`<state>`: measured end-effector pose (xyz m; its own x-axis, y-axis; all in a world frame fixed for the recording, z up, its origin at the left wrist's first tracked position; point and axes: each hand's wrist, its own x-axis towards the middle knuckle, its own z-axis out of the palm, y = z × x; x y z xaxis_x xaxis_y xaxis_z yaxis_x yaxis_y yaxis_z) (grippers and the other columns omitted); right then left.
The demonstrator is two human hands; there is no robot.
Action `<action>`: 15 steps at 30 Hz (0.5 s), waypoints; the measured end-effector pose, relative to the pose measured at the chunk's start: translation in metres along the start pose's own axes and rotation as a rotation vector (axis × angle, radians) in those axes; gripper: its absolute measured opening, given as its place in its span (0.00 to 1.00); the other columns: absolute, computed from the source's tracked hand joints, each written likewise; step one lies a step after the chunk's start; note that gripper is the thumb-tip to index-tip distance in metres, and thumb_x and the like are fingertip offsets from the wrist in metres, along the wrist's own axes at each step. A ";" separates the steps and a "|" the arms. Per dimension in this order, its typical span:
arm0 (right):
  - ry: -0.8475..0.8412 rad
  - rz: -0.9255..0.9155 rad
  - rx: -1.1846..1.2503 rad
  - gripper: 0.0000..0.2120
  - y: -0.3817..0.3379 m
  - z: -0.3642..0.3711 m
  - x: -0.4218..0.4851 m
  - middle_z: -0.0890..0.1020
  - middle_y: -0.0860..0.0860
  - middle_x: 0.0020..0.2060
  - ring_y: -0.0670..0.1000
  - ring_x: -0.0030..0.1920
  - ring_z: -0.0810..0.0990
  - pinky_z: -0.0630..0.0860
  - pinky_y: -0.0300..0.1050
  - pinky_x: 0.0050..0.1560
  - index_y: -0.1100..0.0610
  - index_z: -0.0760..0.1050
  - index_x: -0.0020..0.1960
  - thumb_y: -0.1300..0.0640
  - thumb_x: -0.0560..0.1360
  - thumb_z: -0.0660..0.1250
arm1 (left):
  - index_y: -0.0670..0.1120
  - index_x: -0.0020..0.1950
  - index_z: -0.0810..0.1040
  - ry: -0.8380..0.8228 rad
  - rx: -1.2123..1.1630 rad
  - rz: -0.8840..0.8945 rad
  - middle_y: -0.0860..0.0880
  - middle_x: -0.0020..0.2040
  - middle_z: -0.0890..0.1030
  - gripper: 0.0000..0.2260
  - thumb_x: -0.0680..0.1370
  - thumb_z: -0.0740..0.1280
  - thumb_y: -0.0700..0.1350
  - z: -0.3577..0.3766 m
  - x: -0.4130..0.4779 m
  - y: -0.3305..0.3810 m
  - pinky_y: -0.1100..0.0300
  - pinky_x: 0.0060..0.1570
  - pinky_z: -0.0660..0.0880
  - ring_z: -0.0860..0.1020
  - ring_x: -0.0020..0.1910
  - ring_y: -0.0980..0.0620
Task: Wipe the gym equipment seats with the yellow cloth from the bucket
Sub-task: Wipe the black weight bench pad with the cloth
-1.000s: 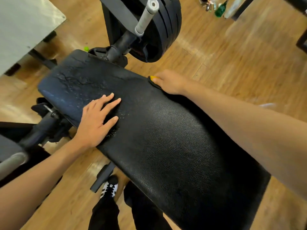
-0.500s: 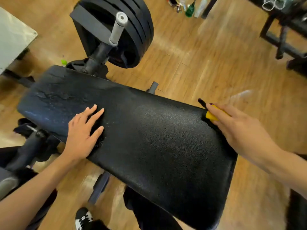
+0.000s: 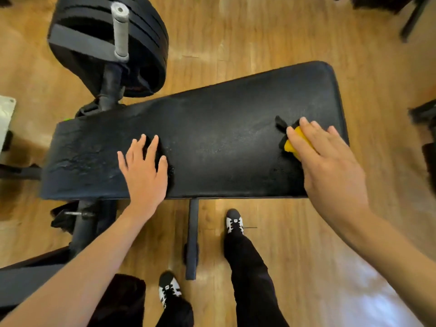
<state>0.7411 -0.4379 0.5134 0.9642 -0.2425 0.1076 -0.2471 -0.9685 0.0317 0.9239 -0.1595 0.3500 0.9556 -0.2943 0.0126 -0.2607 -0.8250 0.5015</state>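
Observation:
A long black padded bench seat [image 3: 212, 138] lies across the middle of the view, cracked and worn at its left end. My left hand [image 3: 144, 171] rests flat on the pad left of centre, fingers spread, holding nothing. My right hand [image 3: 330, 166] presses the yellow cloth [image 3: 293, 143] onto the pad near its right end. Only a small yellow part shows under my fingers, with a dark edge of the cloth sticking out beside it. No bucket is in view.
A stack of black weight plates [image 3: 106, 43] on a bar with a grey sleeve [image 3: 120, 31] stands behind the bench's left end. Bench frame and a floor foot [image 3: 192, 239] lie below the pad, near my shoes [image 3: 233, 221]. Dark equipment stands at the right edge on the wooden floor.
My right hand has slid the cloth from the pad's far edge near the plates along to the right end and onto the top surface. My left hand stayed flat on the pad.

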 end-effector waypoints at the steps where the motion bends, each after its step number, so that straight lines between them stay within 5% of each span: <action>1: 0.059 0.046 0.025 0.28 -0.010 0.003 -0.010 0.69 0.58 0.75 0.59 0.75 0.68 0.60 0.56 0.78 0.59 0.68 0.76 0.72 0.78 0.62 | 0.50 0.80 0.67 0.002 -0.038 0.013 0.46 0.80 0.65 0.23 0.84 0.54 0.52 0.001 -0.001 0.000 0.42 0.81 0.45 0.58 0.81 0.45; 8: 0.392 0.183 0.191 0.21 -0.103 0.061 -0.055 0.74 0.59 0.71 0.59 0.74 0.70 0.57 0.56 0.78 0.61 0.75 0.70 0.72 0.81 0.58 | 0.52 0.78 0.69 0.004 -0.235 0.009 0.50 0.79 0.68 0.24 0.82 0.58 0.52 0.001 -0.004 -0.006 0.42 0.78 0.53 0.62 0.79 0.49; 15: 0.488 -0.367 -0.010 0.15 -0.110 0.103 -0.038 0.77 0.56 0.69 0.56 0.71 0.73 0.69 0.53 0.72 0.60 0.77 0.68 0.64 0.82 0.63 | 0.54 0.76 0.72 0.015 -0.273 0.042 0.52 0.77 0.68 0.25 0.80 0.58 0.56 0.003 0.000 -0.010 0.41 0.73 0.55 0.64 0.76 0.48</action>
<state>0.7420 -0.3279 0.4039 0.8317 0.1630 0.5308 0.0895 -0.9828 0.1615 0.9262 -0.1531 0.3422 0.9474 -0.3162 0.0501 -0.2551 -0.6511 0.7149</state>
